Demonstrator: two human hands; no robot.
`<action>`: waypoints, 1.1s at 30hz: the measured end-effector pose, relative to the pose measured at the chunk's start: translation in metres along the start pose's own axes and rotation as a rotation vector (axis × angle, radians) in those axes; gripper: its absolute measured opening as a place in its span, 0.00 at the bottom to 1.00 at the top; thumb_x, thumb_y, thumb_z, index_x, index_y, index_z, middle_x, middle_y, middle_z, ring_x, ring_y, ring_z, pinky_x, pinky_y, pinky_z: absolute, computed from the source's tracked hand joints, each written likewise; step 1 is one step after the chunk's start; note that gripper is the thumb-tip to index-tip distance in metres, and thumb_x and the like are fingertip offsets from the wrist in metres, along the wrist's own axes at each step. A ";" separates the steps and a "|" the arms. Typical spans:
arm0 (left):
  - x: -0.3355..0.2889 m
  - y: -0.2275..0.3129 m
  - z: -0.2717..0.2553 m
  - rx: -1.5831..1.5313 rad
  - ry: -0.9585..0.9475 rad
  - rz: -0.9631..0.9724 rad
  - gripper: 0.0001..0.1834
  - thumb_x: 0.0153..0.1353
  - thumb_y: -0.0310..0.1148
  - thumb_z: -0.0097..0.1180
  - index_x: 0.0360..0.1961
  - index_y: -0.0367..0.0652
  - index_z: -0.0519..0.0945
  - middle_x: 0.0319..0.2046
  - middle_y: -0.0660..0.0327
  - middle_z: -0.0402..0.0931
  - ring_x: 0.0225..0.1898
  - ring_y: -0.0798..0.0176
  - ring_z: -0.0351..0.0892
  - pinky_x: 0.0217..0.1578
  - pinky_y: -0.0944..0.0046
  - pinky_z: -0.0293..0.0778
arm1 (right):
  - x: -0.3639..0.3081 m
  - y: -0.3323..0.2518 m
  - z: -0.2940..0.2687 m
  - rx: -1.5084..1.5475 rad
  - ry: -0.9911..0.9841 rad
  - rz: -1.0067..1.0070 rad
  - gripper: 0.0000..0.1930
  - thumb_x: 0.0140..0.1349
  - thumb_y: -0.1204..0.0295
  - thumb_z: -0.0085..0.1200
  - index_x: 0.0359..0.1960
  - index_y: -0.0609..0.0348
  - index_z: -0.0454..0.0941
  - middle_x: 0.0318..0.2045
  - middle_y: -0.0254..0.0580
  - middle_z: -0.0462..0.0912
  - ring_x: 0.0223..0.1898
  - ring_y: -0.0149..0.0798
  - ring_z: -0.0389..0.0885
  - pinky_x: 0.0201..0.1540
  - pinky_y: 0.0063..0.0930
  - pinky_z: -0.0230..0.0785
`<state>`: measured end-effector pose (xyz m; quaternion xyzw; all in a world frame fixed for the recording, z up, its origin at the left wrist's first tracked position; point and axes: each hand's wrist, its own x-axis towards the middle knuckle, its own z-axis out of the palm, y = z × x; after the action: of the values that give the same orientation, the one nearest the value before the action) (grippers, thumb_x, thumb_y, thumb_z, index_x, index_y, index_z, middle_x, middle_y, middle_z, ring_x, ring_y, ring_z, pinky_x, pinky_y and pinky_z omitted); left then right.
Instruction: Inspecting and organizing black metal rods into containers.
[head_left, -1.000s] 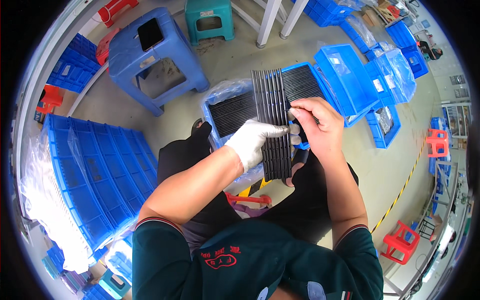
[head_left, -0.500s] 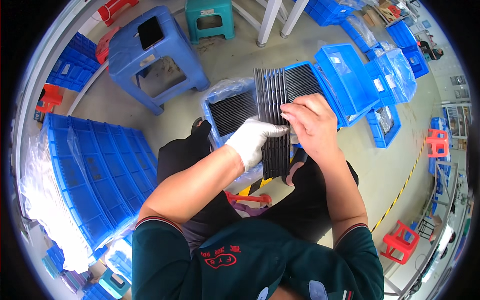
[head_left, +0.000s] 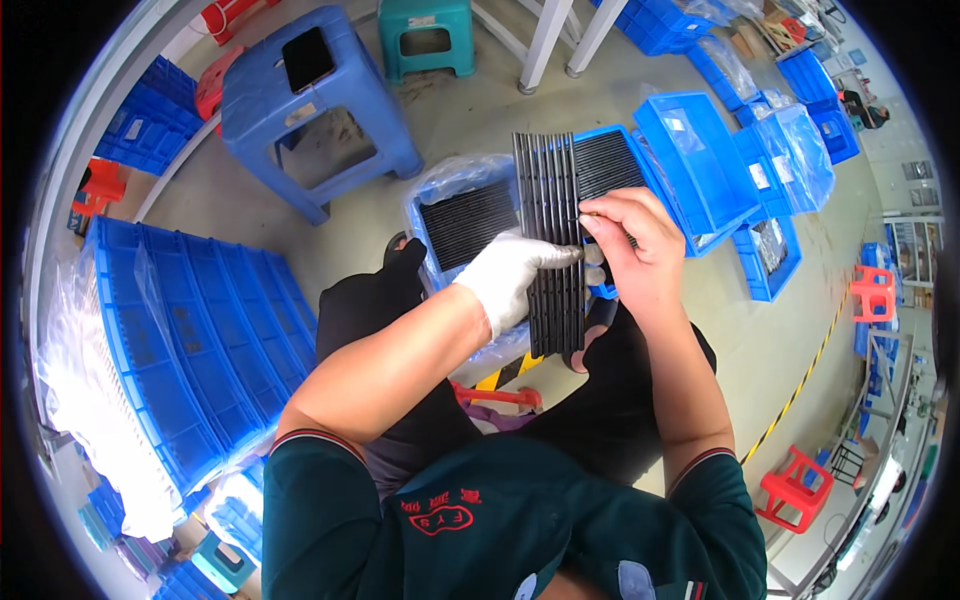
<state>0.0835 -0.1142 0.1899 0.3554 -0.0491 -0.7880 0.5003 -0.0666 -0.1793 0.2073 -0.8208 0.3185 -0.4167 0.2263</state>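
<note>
My left hand [head_left: 503,280], in a white glove, is closed around a flat row of slim black rods [head_left: 547,185]. The rods lie side by side, their length running away from me above my knees. Bare, my right hand [head_left: 645,240] is at the row's right edge, thumb and fingertips pinched together. Whatever is between those fingertips is too small to make out. Beyond my left hand, a plastic-lined blue bin [head_left: 422,190] contains many similar black rods [head_left: 467,224]. More black rods [head_left: 608,165] fill another blue bin behind the row, partly hidden by it.
A blue stool [head_left: 250,105] with a phone [head_left: 307,59] on it stands at the far left, beside a green stool [head_left: 428,12]. Stacked blue crates [head_left: 190,350] rise at my left. An open blue crate [head_left: 695,150] sits at the right, and red stools [head_left: 797,490] stand farther right.
My right hand's fingertips have shifted slightly right, from over the rods to the row's right edge. The left hand keeps its hold on the rods.
</note>
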 end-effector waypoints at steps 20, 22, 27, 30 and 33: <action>0.003 -0.004 -0.011 -0.083 -0.116 -0.050 0.12 0.63 0.22 0.52 0.48 0.38 0.78 0.37 0.57 0.82 0.39 0.59 0.84 0.40 0.55 0.81 | 0.004 0.000 -0.002 -0.247 -0.115 -0.240 0.12 0.46 0.80 0.66 0.34 0.56 0.85 0.31 0.38 0.80 0.33 0.39 0.78 0.33 0.29 0.70; 0.000 -0.002 -0.005 -0.092 -0.111 -0.055 0.12 0.63 0.22 0.52 0.48 0.38 0.78 0.37 0.57 0.82 0.39 0.59 0.84 0.40 0.55 0.81 | 0.005 -0.003 -0.003 -0.212 -0.056 -0.250 0.11 0.45 0.80 0.66 0.33 0.55 0.85 0.31 0.37 0.79 0.32 0.39 0.78 0.32 0.30 0.71; -0.003 0.002 -0.001 -0.110 -0.093 -0.093 0.12 0.62 0.22 0.53 0.47 0.38 0.79 0.38 0.58 0.81 0.39 0.59 0.84 0.40 0.55 0.82 | 0.004 -0.005 -0.002 -0.062 -0.015 -0.121 0.10 0.46 0.79 0.66 0.32 0.56 0.84 0.29 0.37 0.80 0.31 0.39 0.78 0.31 0.30 0.71; -0.005 0.001 -0.001 -0.094 -0.112 -0.059 0.12 0.62 0.22 0.53 0.47 0.38 0.79 0.38 0.58 0.81 0.39 0.60 0.83 0.40 0.55 0.82 | 0.003 -0.001 0.002 -0.066 -0.016 -0.131 0.09 0.47 0.79 0.66 0.32 0.56 0.83 0.29 0.37 0.80 0.32 0.40 0.78 0.31 0.29 0.71; -0.004 -0.001 -0.002 -0.083 -0.097 -0.062 0.13 0.62 0.22 0.53 0.47 0.38 0.78 0.38 0.58 0.81 0.40 0.59 0.83 0.41 0.54 0.81 | 0.004 -0.001 0.000 -0.115 -0.016 -0.175 0.10 0.46 0.79 0.66 0.32 0.55 0.83 0.30 0.36 0.79 0.32 0.40 0.78 0.31 0.30 0.72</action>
<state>0.0855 -0.1104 0.1897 0.2971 -0.0298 -0.8208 0.4870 -0.0642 -0.1819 0.2097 -0.8603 0.2674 -0.4094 0.1442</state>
